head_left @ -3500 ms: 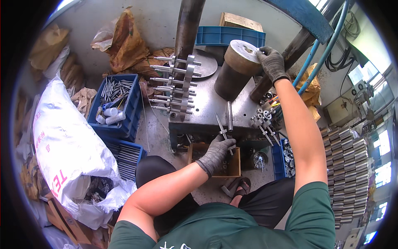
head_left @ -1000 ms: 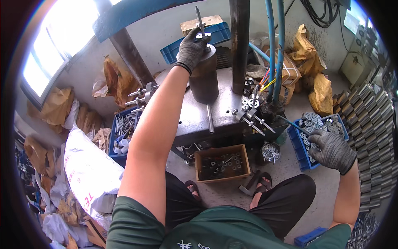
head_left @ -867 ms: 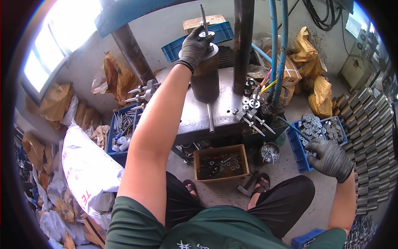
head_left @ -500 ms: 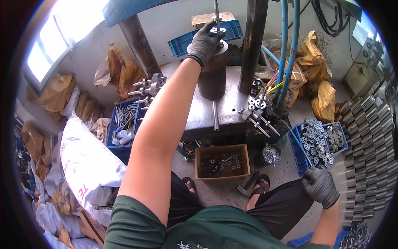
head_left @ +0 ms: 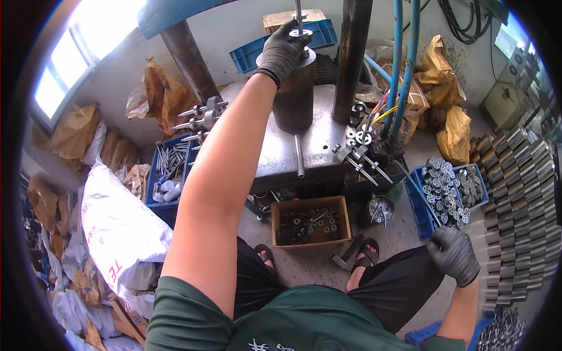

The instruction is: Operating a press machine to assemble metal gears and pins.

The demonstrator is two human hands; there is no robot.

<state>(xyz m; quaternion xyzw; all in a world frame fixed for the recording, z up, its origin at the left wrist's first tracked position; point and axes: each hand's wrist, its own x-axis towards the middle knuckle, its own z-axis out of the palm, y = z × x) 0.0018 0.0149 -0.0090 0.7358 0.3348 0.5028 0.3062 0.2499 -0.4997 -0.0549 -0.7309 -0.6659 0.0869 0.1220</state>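
My left hand (head_left: 281,54), in a grey glove, reaches up to the top of a dark steel cylinder (head_left: 294,102) on the press table. Its fingers close around the edge of a spoked metal disc (head_left: 300,33), through which a thin upright shaft (head_left: 298,11) runs. What the hidden fingertips touch cannot be seen. My right hand (head_left: 454,256), also gloved, is closed at the near end of a long lever rod (head_left: 420,195) slanting down from the press. A short steel bar (head_left: 299,156) lies against the cylinder's foot, its end over the table's front edge.
Shafts with round parts lie on the press table (head_left: 275,152) at both sides. Blue crates (head_left: 419,219) of spoked discs stand right, beside stacked metal tubes (head_left: 509,216). A wooden box (head_left: 310,243) of small parts and a hammer (head_left: 345,254) lie by my feet.
The whole view has shifted slightly up and left. Both hands keep their grips, with no clear movement of the disc or the shaft.
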